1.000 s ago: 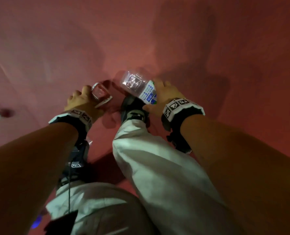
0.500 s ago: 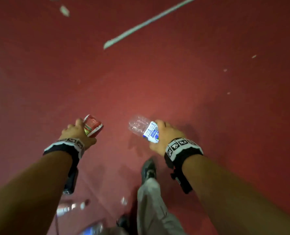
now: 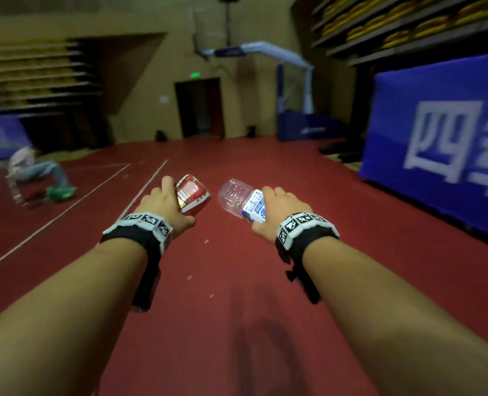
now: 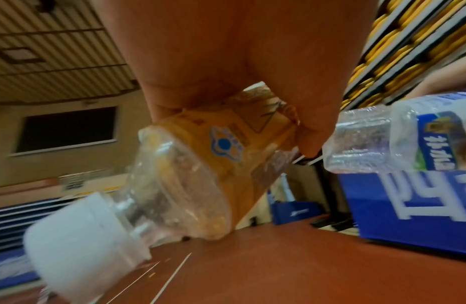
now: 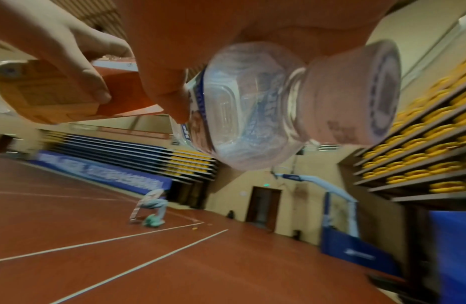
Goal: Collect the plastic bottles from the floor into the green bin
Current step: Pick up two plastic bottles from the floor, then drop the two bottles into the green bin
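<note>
head view shows our gaze has lifted from the red floor [image 3: 237, 281] beneath us to the whole hall, so we judge pickup done and carrying begun. our left hand [image 3: 163, 207] wraps its fingers around the red-labelled bottle [image 3: 193, 195], and our right hand [image 3: 280, 212] curls around the clear bottle with the blue label [image 3: 243, 201]; both are held out in front, bases forward and near each other but apart. left wrist view shows the first bottle's white cap [image 4: 80, 242] on, pointing down. a green heap [image 3: 61, 192] lies beside a crouching person [image 3: 34, 167] far toward the floor's left edge; we cannot tell if it is the green bin. no bin is plainly visible, so finding it comes next.
</note>
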{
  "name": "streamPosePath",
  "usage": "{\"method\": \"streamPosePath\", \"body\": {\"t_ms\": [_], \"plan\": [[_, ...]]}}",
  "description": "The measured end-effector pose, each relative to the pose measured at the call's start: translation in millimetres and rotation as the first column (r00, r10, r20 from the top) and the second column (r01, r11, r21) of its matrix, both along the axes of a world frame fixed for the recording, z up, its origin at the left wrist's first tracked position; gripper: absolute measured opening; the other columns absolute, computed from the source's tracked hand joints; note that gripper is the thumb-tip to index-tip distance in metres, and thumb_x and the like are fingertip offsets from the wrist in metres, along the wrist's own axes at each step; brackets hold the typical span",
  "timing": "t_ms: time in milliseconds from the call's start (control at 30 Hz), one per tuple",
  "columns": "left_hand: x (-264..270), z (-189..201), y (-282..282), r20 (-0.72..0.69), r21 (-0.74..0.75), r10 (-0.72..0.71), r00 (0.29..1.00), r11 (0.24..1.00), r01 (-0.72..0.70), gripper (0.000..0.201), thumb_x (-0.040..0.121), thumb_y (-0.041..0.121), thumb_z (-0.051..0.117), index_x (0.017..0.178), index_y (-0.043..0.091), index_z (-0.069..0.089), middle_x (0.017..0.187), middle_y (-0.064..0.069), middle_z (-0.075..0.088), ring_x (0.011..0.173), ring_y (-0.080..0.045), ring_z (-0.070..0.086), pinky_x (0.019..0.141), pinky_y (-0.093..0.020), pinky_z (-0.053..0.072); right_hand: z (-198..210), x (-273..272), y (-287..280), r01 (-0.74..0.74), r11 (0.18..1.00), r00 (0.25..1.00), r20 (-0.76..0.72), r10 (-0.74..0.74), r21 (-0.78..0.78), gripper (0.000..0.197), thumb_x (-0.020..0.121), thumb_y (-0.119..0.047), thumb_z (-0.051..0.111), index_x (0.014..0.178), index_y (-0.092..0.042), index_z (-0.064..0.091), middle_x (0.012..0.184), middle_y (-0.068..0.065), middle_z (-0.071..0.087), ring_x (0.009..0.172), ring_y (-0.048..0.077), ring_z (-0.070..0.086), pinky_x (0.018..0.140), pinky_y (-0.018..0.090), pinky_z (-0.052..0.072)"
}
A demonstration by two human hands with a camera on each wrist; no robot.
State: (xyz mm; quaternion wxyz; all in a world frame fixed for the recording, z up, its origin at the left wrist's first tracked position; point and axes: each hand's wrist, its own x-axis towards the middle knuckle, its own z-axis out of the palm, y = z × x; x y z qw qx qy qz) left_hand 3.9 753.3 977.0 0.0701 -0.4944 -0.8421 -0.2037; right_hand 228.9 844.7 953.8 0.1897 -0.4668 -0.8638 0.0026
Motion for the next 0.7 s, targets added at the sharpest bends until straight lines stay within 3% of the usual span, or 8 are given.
{"method": "streamPosePath", "body": {"t_ms": [133,267,367,500,700], "plan": [[132,19,133,-0.045,0.010,-0.281,0.959,0.959,0.282,0.082,0.064,0.048,0.077,0.128,0.027,0.029,0.114,-0.012,0.051,0.104,-0.035,0.055,0.090,-0.046,0.050,26,158,74,0.304,0.952,0.951,-0.057,-0.302,0.033,0.064,0.078,-0.051,0.065,0.129,-0.019,0.040,0.122,0.004,0.050,0.109,0.027,0.053,0.072,0.035,0.039],[274,13,237,-0.020,0.012,-0.490,0.871,0.871,0.490,0.081,0.068,0.049,0.076,0.132,0.032,0.029,0.114,-0.007,0.049,0.103,-0.031,0.056,0.087,-0.045,0.052,33,319,113,0.581,0.812,0.814,-0.043,-0.580,0.045,0.061,0.083,-0.051,0.061,0.129,-0.017,0.041,0.122,0.006,0.051,0.110,0.029,0.054,0.072,0.037,0.039],[373,-1,294,-0.004,-0.007,-0.637,0.771,0.771,0.637,0.082,0.068,0.051,0.075,0.134,0.032,0.031,0.113,-0.006,0.050,0.101,-0.031,0.057,0.086,-0.045,0.052,30,427,118,0.745,0.666,0.667,-0.031,-0.744,0.038,0.061,0.083,-0.057,0.059,0.127,-0.017,0.043,0.123,0.007,0.054,0.109,0.031,0.056,0.075,0.038,0.043],[479,-18,350,0.004,-0.023,-0.780,0.625,0.625,0.780,0.077,0.069,0.051,0.075,0.132,0.030,0.036,0.114,-0.008,0.051,0.104,-0.035,0.057,0.086,-0.042,0.050,17,539,103,0.893,0.448,0.448,-0.001,-0.894,0.055,0.056,0.084,-0.057,0.058,0.122,-0.018,0.045,0.120,0.006,0.056,0.103,0.030,0.059,0.070,0.036,0.040],[620,-43,419,0.025,-0.048,-0.938,0.345,0.343,0.938,0.081,0.069,0.051,0.076,0.135,0.024,0.039,0.115,-0.014,0.053,0.103,-0.037,0.058,0.086,-0.043,0.050,-1,619,72,0.989,0.106,0.106,0.002,-0.994,0.099,0.062,0.084,-0.064,0.054,0.121,-0.016,0.045,0.123,0.011,0.055,0.110,0.034,0.058,0.082,0.043,0.046]]}}
